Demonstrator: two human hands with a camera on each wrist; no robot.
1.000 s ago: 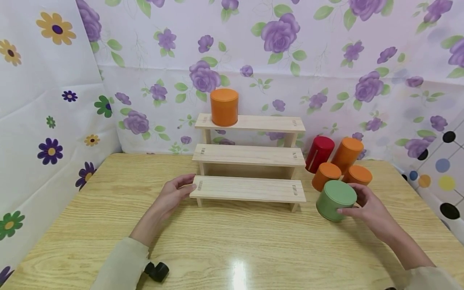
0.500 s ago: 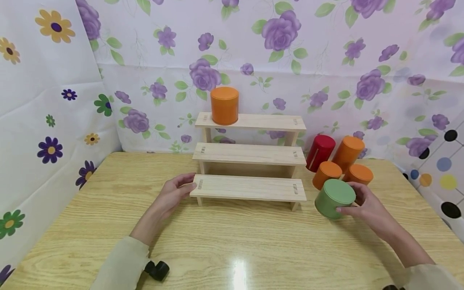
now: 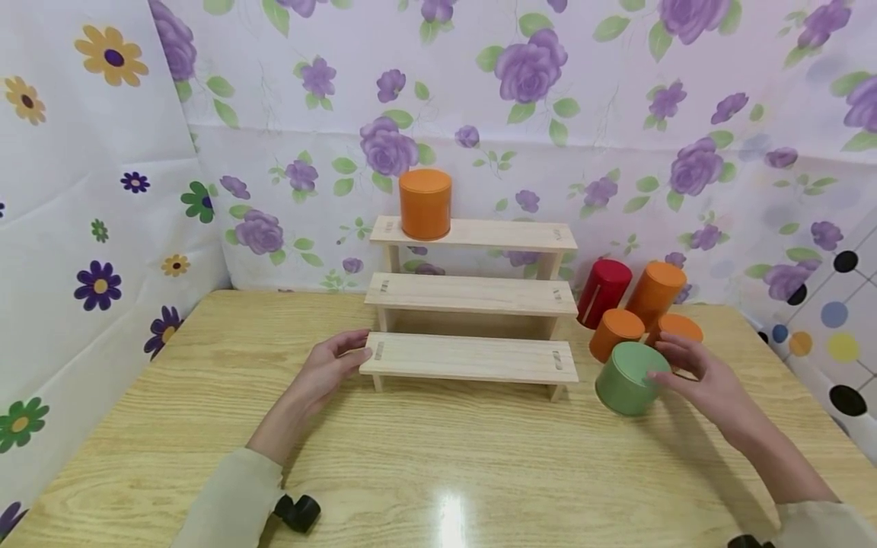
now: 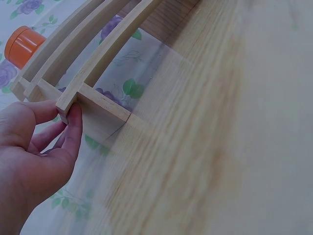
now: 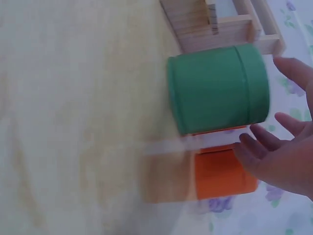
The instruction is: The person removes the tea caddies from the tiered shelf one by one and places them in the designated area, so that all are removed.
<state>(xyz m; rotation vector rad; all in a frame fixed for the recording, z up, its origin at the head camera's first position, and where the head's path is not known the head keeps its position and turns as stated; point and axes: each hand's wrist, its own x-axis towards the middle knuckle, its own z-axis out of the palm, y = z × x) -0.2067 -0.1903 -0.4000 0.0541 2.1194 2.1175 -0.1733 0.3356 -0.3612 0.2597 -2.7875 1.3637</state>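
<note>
A three-step wooden shelf (image 3: 473,358) stands mid-table. My left hand (image 3: 329,369) pinches the left end of its lowest step, thumb on top and fingers underneath, as the left wrist view shows. On the table to the right of the shelf sits a green canister (image 3: 626,380), upright. My right hand (image 3: 709,388) is just beside it, fingers loosely spread; the right wrist view has the hand (image 5: 286,152) apart from the green canister (image 5: 217,88). One orange canister (image 3: 425,205) rests on the top step, towards its left end.
Behind the green canister stand a red canister (image 3: 604,293), a tall orange canister (image 3: 655,293) and a short orange canister (image 3: 617,335). Another orange canister (image 3: 680,327) is partly hidden by my right hand. A floral cloth (image 3: 466,91) hangs behind the table (image 3: 411,472).
My right hand has let go of the green canister and drawn slightly up and to the right. The canister stays about where it was. The left hand keeps its hold on the shelf.
</note>
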